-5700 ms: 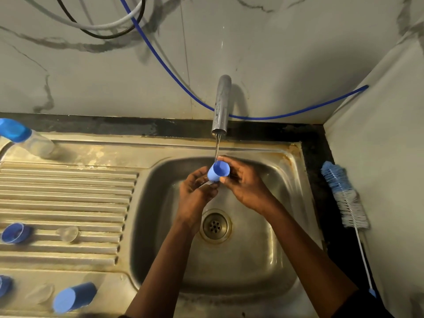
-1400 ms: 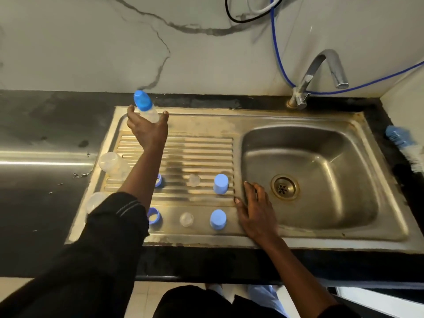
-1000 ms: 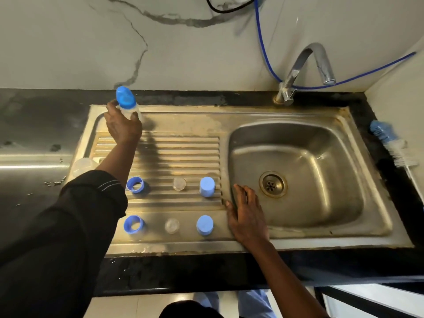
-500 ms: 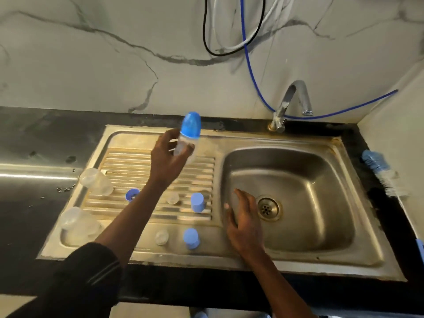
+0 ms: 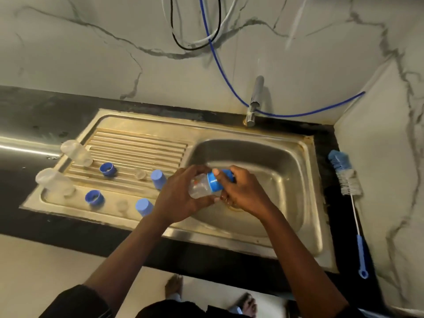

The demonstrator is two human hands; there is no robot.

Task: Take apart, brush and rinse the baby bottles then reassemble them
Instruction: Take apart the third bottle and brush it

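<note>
Now the small clear plastic baby bottle [image 5: 199,188], lifted off the ribbed drainboard [image 5: 142,145], sits over the steel sink basin [image 5: 275,161], left hand [image 5: 181,198] gripping its body, right hand [image 5: 243,191] newly curled round its blue screw cap [image 5: 212,183], so unscrewing likely begins

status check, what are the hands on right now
Hands: left hand grips the bottle, right hand grips its blue cap. Bottle held sideways over the sink basin. Nothing in the way.
</note>
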